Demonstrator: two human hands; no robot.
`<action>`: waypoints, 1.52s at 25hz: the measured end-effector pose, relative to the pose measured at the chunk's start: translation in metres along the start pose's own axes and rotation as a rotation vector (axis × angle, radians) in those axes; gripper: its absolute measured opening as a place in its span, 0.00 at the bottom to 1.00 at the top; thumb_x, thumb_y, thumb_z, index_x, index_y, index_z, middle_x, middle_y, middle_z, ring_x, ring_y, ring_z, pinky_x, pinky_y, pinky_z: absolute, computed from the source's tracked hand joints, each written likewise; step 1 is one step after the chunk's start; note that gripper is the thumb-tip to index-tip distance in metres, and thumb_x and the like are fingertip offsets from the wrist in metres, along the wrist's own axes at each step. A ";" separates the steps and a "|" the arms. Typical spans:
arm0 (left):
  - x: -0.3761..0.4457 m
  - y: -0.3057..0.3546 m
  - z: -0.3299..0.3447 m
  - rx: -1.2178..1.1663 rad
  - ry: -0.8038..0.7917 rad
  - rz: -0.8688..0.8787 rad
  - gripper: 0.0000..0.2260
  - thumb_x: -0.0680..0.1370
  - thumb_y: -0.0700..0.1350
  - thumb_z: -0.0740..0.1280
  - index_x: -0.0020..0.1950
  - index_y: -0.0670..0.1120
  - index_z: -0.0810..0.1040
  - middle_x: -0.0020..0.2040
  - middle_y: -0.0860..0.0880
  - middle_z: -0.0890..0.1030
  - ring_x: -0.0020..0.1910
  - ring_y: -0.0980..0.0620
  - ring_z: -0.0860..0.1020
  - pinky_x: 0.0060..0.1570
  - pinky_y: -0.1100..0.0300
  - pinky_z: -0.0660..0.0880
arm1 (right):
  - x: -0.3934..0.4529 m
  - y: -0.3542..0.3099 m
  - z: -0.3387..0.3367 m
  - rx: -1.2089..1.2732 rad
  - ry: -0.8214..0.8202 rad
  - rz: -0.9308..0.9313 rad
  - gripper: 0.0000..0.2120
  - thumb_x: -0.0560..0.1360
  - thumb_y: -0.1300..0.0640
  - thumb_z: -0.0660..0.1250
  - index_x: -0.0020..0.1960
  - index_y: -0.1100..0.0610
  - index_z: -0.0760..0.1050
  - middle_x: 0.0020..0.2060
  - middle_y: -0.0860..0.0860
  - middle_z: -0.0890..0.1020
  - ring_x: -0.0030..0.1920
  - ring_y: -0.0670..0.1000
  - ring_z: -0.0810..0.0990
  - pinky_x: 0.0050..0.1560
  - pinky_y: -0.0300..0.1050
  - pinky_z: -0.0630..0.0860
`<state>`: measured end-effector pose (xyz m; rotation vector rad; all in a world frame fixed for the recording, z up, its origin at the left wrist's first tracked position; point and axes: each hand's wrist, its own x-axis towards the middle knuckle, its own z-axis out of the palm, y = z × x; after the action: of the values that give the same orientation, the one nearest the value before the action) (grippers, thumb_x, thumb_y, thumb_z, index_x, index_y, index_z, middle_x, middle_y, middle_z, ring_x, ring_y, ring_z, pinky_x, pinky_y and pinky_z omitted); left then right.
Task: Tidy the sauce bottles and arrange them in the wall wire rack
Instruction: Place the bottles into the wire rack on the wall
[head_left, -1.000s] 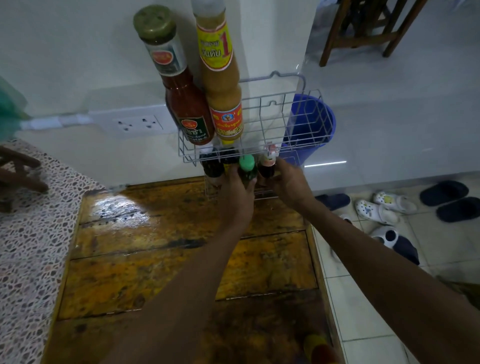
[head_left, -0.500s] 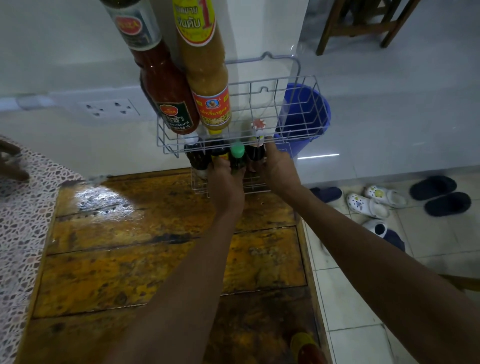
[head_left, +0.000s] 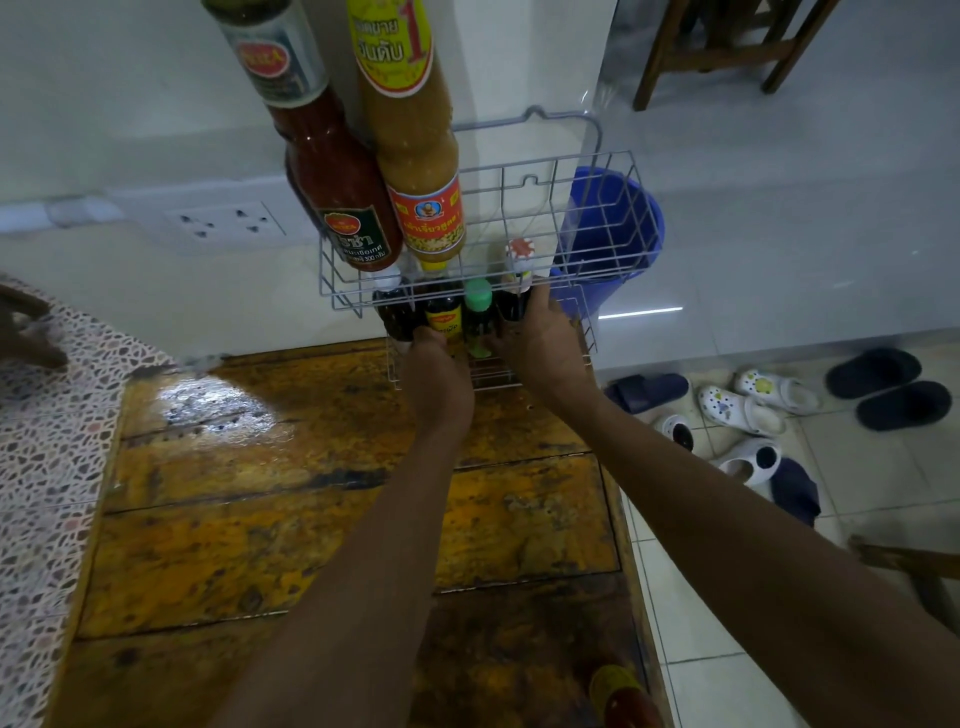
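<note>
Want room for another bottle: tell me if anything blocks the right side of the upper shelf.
Nothing visible does. The upper shelf holds the red sauce bottle and yellow sauce bottle at its left; its right half shows only bare wire.

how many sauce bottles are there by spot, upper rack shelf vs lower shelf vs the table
Upper shelf of the wire rack: 2, the red sauce bottle and the tan sauce bottle
Lower shelf: 4 small bottles, green-capped bottle among them
Wooden table: 1, a bottle at the bottom edge
Total: 7
</note>
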<state>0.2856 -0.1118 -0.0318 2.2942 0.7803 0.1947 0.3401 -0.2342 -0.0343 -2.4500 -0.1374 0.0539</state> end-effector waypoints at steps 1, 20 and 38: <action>0.001 -0.001 0.000 -0.010 -0.003 -0.004 0.04 0.79 0.38 0.71 0.52 0.41 0.78 0.48 0.42 0.83 0.48 0.40 0.82 0.42 0.54 0.74 | 0.000 -0.001 0.001 0.007 0.005 0.019 0.44 0.69 0.47 0.80 0.74 0.57 0.59 0.61 0.62 0.79 0.59 0.63 0.80 0.52 0.54 0.78; 0.002 -0.003 -0.018 0.036 -0.278 0.093 0.08 0.82 0.38 0.65 0.60 0.41 0.72 0.49 0.44 0.77 0.45 0.44 0.78 0.40 0.54 0.71 | 0.003 0.006 0.003 0.071 0.028 0.032 0.39 0.69 0.45 0.79 0.70 0.57 0.62 0.59 0.61 0.81 0.57 0.62 0.81 0.51 0.56 0.82; -0.158 -0.053 -0.083 0.334 -0.621 0.562 0.25 0.83 0.54 0.64 0.79 0.50 0.65 0.76 0.50 0.68 0.75 0.48 0.68 0.72 0.46 0.65 | -0.183 0.048 -0.120 -0.012 -0.100 -0.206 0.13 0.79 0.53 0.66 0.62 0.56 0.71 0.49 0.53 0.83 0.42 0.49 0.82 0.40 0.50 0.83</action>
<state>0.1039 -0.1261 0.0069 2.6182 -0.1686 -0.4160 0.1712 -0.3676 0.0285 -2.4323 -0.4344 0.0853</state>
